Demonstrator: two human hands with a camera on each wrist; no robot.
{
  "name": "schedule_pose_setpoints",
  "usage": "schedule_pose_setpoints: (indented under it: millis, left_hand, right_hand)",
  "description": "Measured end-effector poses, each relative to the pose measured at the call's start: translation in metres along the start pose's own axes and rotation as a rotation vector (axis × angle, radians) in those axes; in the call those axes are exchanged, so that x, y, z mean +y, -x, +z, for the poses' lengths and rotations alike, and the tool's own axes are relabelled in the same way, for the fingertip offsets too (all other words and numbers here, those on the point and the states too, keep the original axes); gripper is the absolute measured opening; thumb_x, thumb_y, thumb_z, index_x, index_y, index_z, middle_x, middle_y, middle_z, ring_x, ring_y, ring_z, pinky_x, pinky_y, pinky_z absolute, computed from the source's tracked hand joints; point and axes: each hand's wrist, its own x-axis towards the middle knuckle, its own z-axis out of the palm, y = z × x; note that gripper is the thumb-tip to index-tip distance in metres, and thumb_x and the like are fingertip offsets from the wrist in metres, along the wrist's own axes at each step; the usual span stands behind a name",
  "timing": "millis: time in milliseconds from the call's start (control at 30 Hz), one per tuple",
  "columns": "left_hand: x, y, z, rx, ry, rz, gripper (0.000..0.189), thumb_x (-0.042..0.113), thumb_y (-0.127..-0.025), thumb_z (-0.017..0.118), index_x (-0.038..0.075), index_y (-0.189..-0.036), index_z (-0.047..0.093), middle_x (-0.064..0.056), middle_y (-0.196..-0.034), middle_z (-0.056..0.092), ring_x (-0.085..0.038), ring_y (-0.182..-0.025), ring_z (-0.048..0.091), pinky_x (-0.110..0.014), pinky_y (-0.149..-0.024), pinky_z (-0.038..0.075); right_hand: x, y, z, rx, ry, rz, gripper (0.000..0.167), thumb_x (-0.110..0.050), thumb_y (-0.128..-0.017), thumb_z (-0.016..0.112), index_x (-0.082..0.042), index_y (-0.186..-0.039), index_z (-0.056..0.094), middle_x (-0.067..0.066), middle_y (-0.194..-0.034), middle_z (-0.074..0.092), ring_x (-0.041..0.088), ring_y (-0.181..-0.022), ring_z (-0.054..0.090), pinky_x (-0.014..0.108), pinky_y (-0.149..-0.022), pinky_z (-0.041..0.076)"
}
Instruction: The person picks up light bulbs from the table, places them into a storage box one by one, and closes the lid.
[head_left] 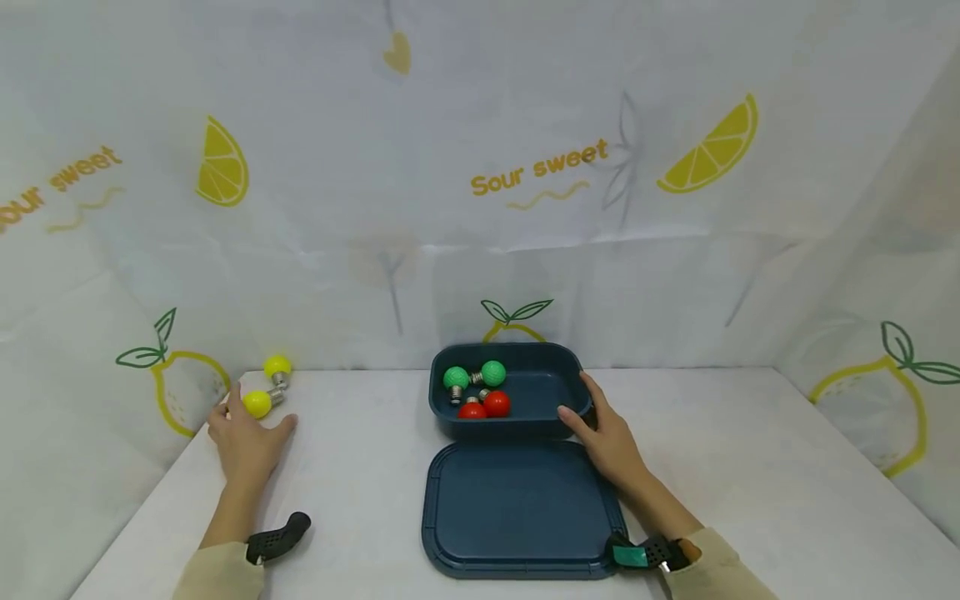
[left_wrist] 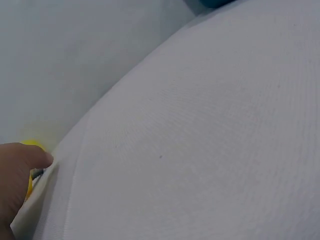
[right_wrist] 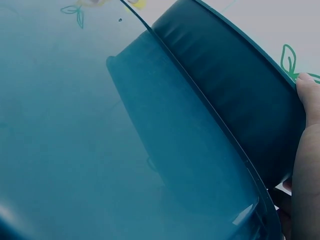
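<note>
My left hand is at the left side of the table, fingers spread beside the nearer yellow bulb. Its thumb stands apart, on the bulb's near side. Just behind lies a second yellow bulb; in the left wrist view the hand partly covers the yellow bulbs. My right hand grips the right end of a dark blue plastic box, thumb over the rim and fingers along the outer wall. Inside the box's left half lie two green bulbs and two red bulbs.
The dark blue lid lies flat in front of the box, close to its near wall. A white cloth with lemon prints hangs behind the white table and along its sides.
</note>
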Motion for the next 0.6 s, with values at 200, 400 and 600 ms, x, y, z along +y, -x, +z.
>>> schedule_pose_setpoints:
  millis: [200,400,600]
  left_hand:
    - [-0.0019,-0.0005,0.0034,-0.022,-0.021,0.019,0.1,0.028,-0.088,0.074,0.011,-0.163,0.011,-0.03,-0.163,0.004,-0.056,-0.148,0.017,-0.069,-0.116,0.028]
    - [-0.0036,0.0001,0.0061,-0.112,-0.102,0.112,0.065,0.028,-0.094,0.067,-0.001,-0.147,0.044,-0.034,-0.158,0.025,-0.056,-0.144,0.029,-0.068,-0.118,0.026]
    - [-0.0006,0.0028,0.0079,-0.165,-0.093,0.118,0.053,0.022,-0.095,0.063,-0.003,-0.139,0.048,-0.031,-0.138,0.047,-0.046,-0.124,0.048,-0.062,-0.108,0.038]
  right_hand:
    - [-0.0004,0.0018,-0.0002,0.001,-0.007,0.001,0.075,-0.046,-0.102,0.055,-0.022,-0.163,0.018,0.025,-0.154,0.046,0.045,-0.135,0.052,0.065,-0.108,0.041]
    - [-0.0017,0.0021,0.0003,0.0,-0.02,-0.004,0.075,-0.046,-0.102,0.055,-0.023,-0.163,0.018,0.024,-0.155,0.045,0.044,-0.136,0.052,0.065,-0.109,0.04]
    - [-0.0009,0.0008,0.0004,0.01,0.003,-0.006,0.075,-0.047,-0.101,0.055,-0.023,-0.163,0.018,0.025,-0.153,0.047,0.044,-0.134,0.054,0.065,-0.108,0.041]
